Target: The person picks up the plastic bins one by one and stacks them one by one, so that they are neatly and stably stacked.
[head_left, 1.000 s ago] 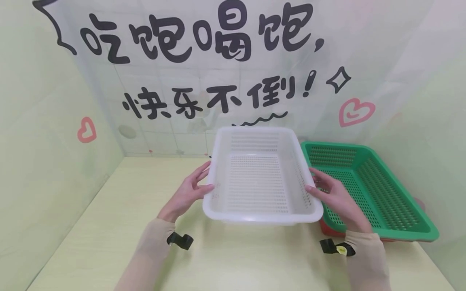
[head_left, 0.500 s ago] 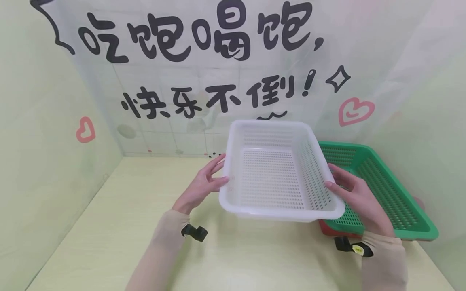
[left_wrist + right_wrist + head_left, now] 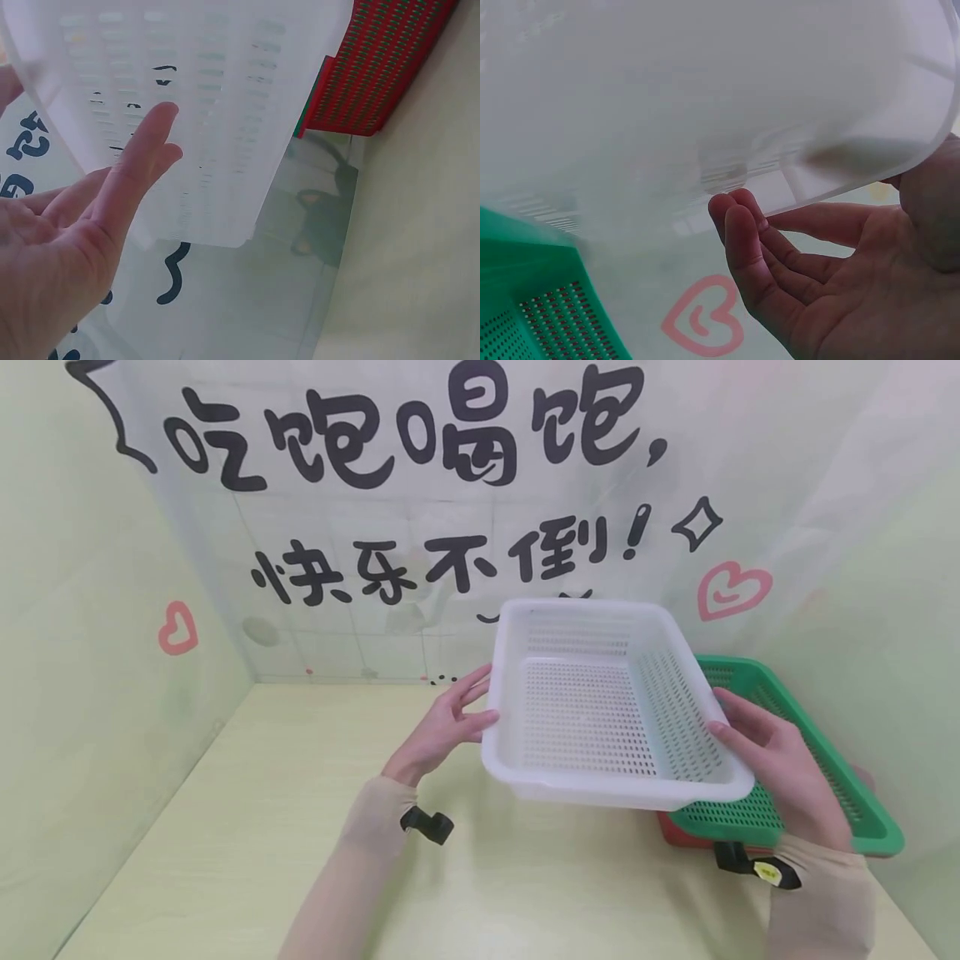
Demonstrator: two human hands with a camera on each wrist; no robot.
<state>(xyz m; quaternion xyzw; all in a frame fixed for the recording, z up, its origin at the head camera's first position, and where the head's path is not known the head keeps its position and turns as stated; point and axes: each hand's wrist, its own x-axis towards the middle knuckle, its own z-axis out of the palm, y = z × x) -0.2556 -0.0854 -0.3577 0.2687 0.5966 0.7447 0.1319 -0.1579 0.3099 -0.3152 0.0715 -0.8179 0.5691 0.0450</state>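
Observation:
A white perforated plastic basket [image 3: 600, 789] is held above the table, tilted so its inside faces the head camera. My left hand [image 3: 442, 727] grips its left side, thumb on the rim; in the left wrist view the fingers [image 3: 142, 146] of that hand lie along the outer wall. My right hand [image 3: 783, 760] holds the right rim with the thumb on top. In the right wrist view, the right fingertips [image 3: 744, 225] reach up under the rim from outside. Behind the right hand is a green basket [image 3: 873, 842], partly hidden by the white one.
A red basket [image 3: 352, 105] sits under the green one at the right of the pale wooden table [image 3: 225, 843]. A wall [image 3: 390, 510] with black lettering and pink hearts stands at the back, and side walls close in left and right.
Both hands have carried the white basket to the right and slightly upward. It now overlaps more of the green basket, which has stayed in place.

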